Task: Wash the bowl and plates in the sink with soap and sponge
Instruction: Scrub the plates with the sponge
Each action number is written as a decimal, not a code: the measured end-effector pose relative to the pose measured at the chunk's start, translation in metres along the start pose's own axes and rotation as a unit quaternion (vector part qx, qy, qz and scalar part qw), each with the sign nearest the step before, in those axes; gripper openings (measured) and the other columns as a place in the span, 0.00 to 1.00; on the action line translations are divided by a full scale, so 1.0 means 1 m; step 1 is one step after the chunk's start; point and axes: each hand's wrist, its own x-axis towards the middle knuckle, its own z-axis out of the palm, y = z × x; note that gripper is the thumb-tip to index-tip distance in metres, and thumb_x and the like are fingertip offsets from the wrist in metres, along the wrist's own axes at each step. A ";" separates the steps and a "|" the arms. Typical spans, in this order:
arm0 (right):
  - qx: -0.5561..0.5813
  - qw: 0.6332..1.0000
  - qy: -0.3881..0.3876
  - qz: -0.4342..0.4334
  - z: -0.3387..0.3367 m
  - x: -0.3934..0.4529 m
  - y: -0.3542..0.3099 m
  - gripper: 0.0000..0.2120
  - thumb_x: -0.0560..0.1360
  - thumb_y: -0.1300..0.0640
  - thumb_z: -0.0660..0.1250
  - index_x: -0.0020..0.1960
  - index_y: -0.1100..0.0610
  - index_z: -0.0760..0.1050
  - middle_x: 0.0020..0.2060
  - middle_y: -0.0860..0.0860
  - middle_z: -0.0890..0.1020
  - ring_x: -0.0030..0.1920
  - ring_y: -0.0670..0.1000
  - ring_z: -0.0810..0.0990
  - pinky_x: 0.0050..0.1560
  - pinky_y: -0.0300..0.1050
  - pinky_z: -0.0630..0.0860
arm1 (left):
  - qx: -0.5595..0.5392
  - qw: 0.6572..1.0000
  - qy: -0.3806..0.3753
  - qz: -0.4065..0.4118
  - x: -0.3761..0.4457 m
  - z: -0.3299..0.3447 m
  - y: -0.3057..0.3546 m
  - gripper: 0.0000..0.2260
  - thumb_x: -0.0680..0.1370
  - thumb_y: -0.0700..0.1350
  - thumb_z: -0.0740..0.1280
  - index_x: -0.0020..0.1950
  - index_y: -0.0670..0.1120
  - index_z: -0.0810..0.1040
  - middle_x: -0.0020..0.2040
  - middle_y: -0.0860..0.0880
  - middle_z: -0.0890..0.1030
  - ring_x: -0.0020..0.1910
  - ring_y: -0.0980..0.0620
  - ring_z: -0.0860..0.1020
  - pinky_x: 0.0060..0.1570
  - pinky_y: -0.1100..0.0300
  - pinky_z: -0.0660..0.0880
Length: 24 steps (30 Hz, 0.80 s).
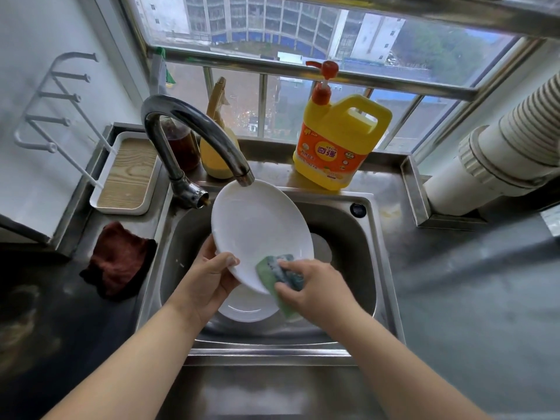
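Head view: left hand (212, 278) grips tilted plate (257, 231) at near rim; right hand (315, 281) pinches sponge (280, 272) vs. plate's near-right edge, face stretching away up-left.

Count, relative to the sink (375, 268): three white dishes over or in it; one sponge (283, 277); three bottles behind; one tray, one cloth (118, 262) at left.
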 end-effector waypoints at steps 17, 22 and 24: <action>-0.119 0.992 0.005 -0.031 -0.018 0.014 0.052 0.24 0.74 0.51 0.68 0.70 0.46 0.70 0.72 0.49 0.66 0.65 0.54 0.65 0.71 0.46 0.59 | 0.039 0.998 0.019 -0.047 -0.004 -0.026 0.017 0.20 0.67 0.35 0.67 0.57 0.46 0.78 0.53 0.44 0.82 0.49 0.44 0.82 0.38 0.55 0.80; -0.142 0.988 0.055 -0.033 -0.031 0.037 0.048 0.25 0.76 0.52 0.66 0.72 0.49 0.67 0.72 0.51 0.66 0.64 0.55 0.66 0.68 0.48 0.61 | 0.048 0.996 -0.030 -0.066 -0.003 -0.021 0.018 0.29 0.58 0.39 0.72 0.59 0.46 0.78 0.55 0.42 0.82 0.51 0.43 0.82 0.41 0.53 0.81; -0.119 0.988 0.089 -0.033 -0.027 0.045 0.038 0.26 0.76 0.51 0.66 0.73 0.49 0.66 0.71 0.53 0.67 0.64 0.56 0.68 0.68 0.50 0.65 | 0.063 0.994 -0.048 -0.070 -0.001 -0.015 0.017 0.31 0.57 0.41 0.72 0.62 0.45 0.76 0.56 0.42 0.81 0.53 0.42 0.80 0.43 0.52 0.81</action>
